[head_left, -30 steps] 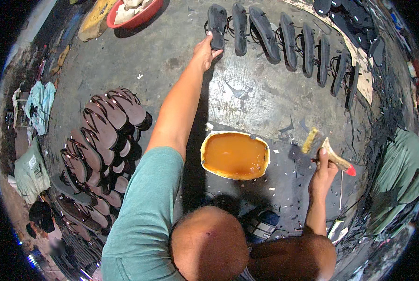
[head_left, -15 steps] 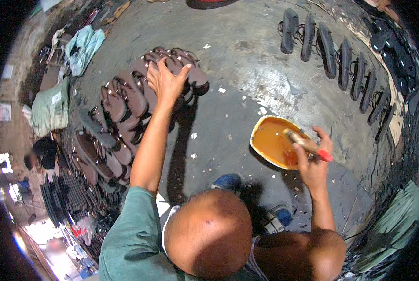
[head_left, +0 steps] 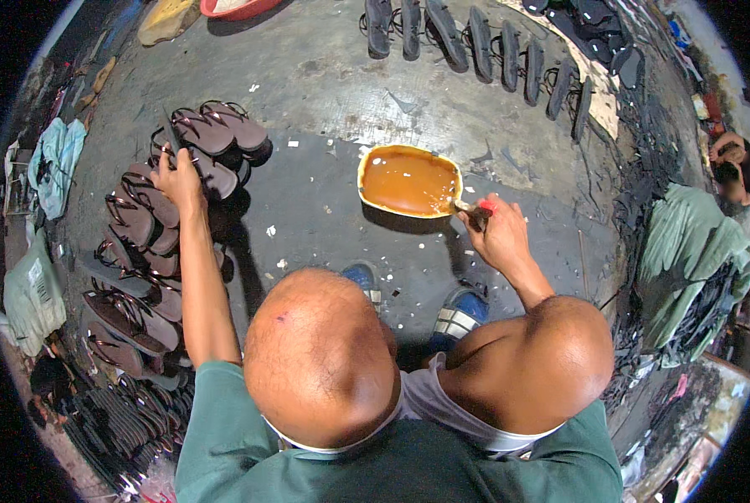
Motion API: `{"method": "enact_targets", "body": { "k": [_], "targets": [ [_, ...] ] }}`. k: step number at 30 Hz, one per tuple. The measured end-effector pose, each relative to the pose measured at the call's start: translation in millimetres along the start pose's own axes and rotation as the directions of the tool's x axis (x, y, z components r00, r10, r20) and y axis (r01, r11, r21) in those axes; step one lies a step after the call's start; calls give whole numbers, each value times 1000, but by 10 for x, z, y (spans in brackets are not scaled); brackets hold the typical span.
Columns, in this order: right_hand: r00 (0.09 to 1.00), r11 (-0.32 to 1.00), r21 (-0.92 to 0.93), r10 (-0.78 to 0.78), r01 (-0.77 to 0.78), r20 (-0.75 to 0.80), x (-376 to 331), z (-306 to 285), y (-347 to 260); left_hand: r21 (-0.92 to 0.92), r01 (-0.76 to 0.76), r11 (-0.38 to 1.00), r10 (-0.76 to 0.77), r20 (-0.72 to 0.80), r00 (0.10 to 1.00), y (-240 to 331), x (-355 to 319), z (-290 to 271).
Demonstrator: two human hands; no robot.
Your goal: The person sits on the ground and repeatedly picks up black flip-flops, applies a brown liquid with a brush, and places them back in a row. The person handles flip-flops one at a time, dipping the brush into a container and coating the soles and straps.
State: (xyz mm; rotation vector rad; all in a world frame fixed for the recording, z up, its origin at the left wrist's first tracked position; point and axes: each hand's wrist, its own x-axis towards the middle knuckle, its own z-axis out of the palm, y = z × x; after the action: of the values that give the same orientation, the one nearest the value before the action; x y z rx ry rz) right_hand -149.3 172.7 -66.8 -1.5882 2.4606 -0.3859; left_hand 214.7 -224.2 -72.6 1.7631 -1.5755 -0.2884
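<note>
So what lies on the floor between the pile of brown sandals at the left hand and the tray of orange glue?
In the head view, only bare dark floor flecked with small white scraps separates the brown sandals from the glue tray.

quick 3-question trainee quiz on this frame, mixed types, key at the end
1. True or false: the right hand holds a red-handled brush at the rim of the yellow tray of orange-brown glue.
2. What does the left hand grip? A) a brown flip-flop sandal over the brown pile B) a teal cloth C) the tray
3. Fill in: the row of dark sandals lies on the grey ___ floor.

Key: 1 true; 2 A; 3 concrete
</note>
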Motion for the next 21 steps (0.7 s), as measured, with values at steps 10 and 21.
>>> {"method": "enact_targets", "body": {
  "k": [10,21],
  "targets": [
    [1000,997,77,26,-26,-5,-97,67,-49,-59,-410,910,345,654,673,-422,-1802,215],
    [942,511,835,334,-204,26,91,-518,-274,-611,257,748,134,519,844,477,-1476,772]
  ]
}}
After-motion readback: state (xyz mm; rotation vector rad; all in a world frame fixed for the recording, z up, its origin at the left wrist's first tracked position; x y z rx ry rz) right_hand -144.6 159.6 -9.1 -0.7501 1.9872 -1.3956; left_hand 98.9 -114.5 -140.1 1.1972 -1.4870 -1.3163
